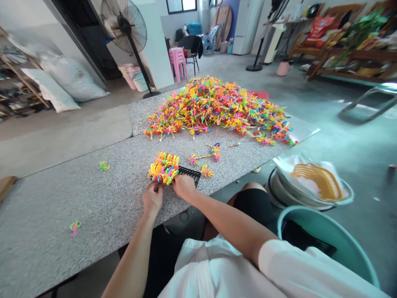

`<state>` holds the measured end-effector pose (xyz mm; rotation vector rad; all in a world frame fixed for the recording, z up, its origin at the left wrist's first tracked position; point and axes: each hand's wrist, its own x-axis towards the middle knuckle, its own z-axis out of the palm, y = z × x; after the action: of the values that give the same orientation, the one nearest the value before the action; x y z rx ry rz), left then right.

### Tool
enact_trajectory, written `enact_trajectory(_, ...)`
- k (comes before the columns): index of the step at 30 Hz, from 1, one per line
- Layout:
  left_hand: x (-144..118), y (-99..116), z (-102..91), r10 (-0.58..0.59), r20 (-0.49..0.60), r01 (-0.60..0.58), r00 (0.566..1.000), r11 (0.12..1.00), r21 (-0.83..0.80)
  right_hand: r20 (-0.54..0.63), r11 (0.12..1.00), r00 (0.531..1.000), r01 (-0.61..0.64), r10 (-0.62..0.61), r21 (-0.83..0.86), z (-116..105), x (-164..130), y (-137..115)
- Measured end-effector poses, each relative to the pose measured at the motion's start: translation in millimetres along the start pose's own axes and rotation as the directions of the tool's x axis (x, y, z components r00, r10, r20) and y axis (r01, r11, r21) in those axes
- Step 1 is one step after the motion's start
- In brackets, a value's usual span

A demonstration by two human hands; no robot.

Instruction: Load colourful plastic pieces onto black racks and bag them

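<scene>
Speckled grey stone made up the table [77, 194], and most of its far end lay under a heap [217, 108] of bright plastic toys in yellow, pink, orange and green, far more than anything else on it. Near the front edge sat a black tray [190, 173], its left part packed with a tight cluster [163, 167] of the same toys, its right part bare; judging by that, the filling was perhaps half done for this tray, and the heap was scarcely touched. Between heap and tray a few loose toys [206, 156] lay scattered, with two strays [103, 166] further left. The left hand [152, 198] was closed at the cluster's near left corner, fingers curled, though whether it pinched a toy I could not tell. The right hand [183, 185] rested on the tray's near edge just beside the cluster, fingers bent over it, seemingly steadying it. A teal tub [344, 244] stood to the right, below the table.
</scene>
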<state>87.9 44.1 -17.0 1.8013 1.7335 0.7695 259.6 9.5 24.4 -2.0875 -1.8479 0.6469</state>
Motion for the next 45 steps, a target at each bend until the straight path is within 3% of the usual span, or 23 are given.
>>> enact_trajectory(4,1,-3,0.9,-0.039,0.006,0.039,0.999,0.999,-0.028,0.067,1.000,0.997,0.028,-0.028,-0.002,-14,2,4)
enact_trajectory(8,2,-4,-0.4,-0.152,0.058,0.158,0.987,0.977,-0.143,0.145,0.999,0.989,0.034,-0.030,-0.026,-55,14,39)
enact_trajectory(11,8,0,-3.2,-0.233,0.071,0.243,0.970,0.918,-0.312,0.004,0.989,0.995,-0.100,0.101,-0.107,-85,31,72)
enact_trajectory(14,15,2,-7.1,-0.295,0.008,0.266,0.955,0.849,-0.455,-0.051,0.965,0.979,-0.203,0.197,-0.167,-96,46,91)
enact_trajectory(19,16,-4,-11.3,-0.305,-0.028,0.257,0.952,0.845,-0.468,-0.022,0.935,0.970,-0.239,0.242,-0.262,-98,58,101)
enact_trajectory(24,8,-3,-7.8,-0.271,-0.034,0.240,0.962,0.897,-0.371,0.002,0.942,0.986,-0.157,0.165,-0.297,-104,56,114)
enact_trajectory(29,6,0,-6.0,-0.258,-0.047,0.230,0.965,0.920,-0.318,-0.147,0.996,0.988,-0.063,0.054,-0.060,-90,45,115)
enact_trajectory(34,5,1,-5.9,-0.225,-0.053,0.204,0.973,0.943,-0.262,-0.114,0.979,0.990,-0.065,0.088,0.194,-69,37,100)
enact_trajectory(40,2,6,-5.5,-0.246,-0.029,0.224,0.969,0.920,-0.322,-0.159,0.943,0.965,-0.153,0.206,0.295,-62,33,94)
enact_trajectory(42,-6,11,-6.6,-0.194,-0.106,0.158,0.975,0.947,-0.280,-0.174,0.914,0.961,-0.133,0.214,0.384,-59,28,92)
enact_trajectory(45,-29,28,-9.2,0.065,-0.305,-0.111,0.950,0.985,-0.136,-0.208,0.845,0.961,-0.045,0.183,0.532,-52,12,83)
